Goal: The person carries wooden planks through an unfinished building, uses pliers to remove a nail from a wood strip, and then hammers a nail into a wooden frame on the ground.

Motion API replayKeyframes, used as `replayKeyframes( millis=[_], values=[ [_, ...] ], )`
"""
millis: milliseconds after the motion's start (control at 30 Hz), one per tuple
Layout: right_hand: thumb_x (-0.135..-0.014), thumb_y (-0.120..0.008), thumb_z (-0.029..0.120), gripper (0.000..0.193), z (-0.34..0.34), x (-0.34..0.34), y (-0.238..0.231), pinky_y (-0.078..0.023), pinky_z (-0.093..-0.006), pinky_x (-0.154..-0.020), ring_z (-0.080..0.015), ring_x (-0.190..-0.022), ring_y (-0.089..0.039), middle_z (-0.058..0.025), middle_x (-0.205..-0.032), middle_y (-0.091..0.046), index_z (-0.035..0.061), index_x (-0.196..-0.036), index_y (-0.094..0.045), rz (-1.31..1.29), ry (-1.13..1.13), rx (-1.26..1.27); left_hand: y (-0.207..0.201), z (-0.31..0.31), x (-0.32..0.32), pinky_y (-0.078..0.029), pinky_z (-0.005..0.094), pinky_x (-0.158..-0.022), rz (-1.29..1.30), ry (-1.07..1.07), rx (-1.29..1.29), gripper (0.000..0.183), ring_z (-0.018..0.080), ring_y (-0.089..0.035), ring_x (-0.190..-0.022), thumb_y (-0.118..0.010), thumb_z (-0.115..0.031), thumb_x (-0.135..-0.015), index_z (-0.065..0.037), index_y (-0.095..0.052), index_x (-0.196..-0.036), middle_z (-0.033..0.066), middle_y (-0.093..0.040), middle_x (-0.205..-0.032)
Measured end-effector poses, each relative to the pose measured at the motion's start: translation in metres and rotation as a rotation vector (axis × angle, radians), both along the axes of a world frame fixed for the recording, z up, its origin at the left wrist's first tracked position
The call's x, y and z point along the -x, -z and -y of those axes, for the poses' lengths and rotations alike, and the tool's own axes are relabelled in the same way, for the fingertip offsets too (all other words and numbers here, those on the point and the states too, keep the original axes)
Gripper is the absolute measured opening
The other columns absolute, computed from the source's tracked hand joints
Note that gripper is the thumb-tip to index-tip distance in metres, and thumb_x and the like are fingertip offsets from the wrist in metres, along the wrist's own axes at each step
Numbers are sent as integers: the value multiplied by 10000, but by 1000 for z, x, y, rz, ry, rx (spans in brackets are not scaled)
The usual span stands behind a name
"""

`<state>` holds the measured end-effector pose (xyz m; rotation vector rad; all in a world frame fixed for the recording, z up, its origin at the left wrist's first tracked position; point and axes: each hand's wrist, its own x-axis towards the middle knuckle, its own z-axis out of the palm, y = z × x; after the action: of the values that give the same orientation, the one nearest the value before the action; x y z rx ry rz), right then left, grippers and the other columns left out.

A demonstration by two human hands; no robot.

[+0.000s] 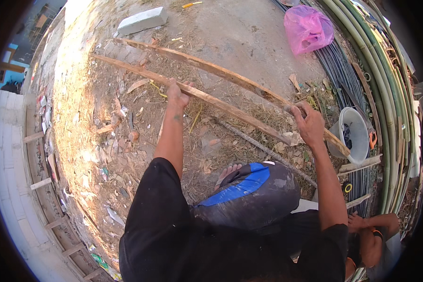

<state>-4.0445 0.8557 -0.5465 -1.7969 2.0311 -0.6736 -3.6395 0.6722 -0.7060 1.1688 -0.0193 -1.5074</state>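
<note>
My left hand [177, 95] is closed round a long wooden batten [235, 113], which slants from the far left down toward the right. Beyond it runs a second wooden batten [221, 71], roughly alongside, with a gap between the two. My right hand [309, 123] grips this farther batten near its right end, which reaches over toward a grey bucket [360, 129]. The nearer batten's right end stops just left of my right hand. Under both pieces lies ground strewn with straw and dry leaves. My bent knee [249, 197] is just below.
A ridged rod [268, 149] lies on the ground before my knee. Bamboo poles [385, 98] and dark metal rods [336, 70] line the right side. A pink plastic bag [308, 30] and white block [143, 21] lie farther off. Another person's arm [378, 223] shows lower right.
</note>
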Motion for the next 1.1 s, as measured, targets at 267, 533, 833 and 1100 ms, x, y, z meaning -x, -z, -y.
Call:
replayKeyframes(
  millis=[267, 533, 833, 1100],
  values=[
    [-772, -758, 479, 477, -5, 13, 14, -461, -401, -658, -281, -684, -610, -143, -762, -654, 50, -957, -662, 102, 69, -123, 6, -9, -27, -460, 522, -998, 393, 112, -92, 778, 379, -461, -1292, -454, -545, -988, -4, -212, -1491, 254, -373, -1446],
    [-758, -757, 514, 577, -47, 20, 60, -486, -441, -709, -363, -778, -652, -179, -816, -679, 44, -1076, -656, 36, 38, -255, 33, -23, 39, -608, 340, -560, 664, 573, -255, 511, 300, -705, -673, -648, -281, -944, 112, -490, -1230, 223, -662, -1035],
    [-868, -666, 469, 484, -59, 29, 73, -472, -474, -735, -415, -831, -618, -203, -849, -649, 18, -1043, -637, -71, -74, -115, 22, -21, 25, -541, 413, -879, -63, -91, 116, 642, 275, -593, -978, -427, -530, -1002, 56, -390, -1263, 161, -548, -1054],
    [-893, -638, 417, 416, -54, 20, 54, -463, -486, -752, -432, -846, -608, -223, -820, -634, 3, -936, -638, 7, -118, -300, 15, 23, 10, -475, 412, -829, 32, -184, 147, 976, 245, -507, -944, -267, -846, -861, -21, -369, -1370, 143, -518, -1128]
  ],
)
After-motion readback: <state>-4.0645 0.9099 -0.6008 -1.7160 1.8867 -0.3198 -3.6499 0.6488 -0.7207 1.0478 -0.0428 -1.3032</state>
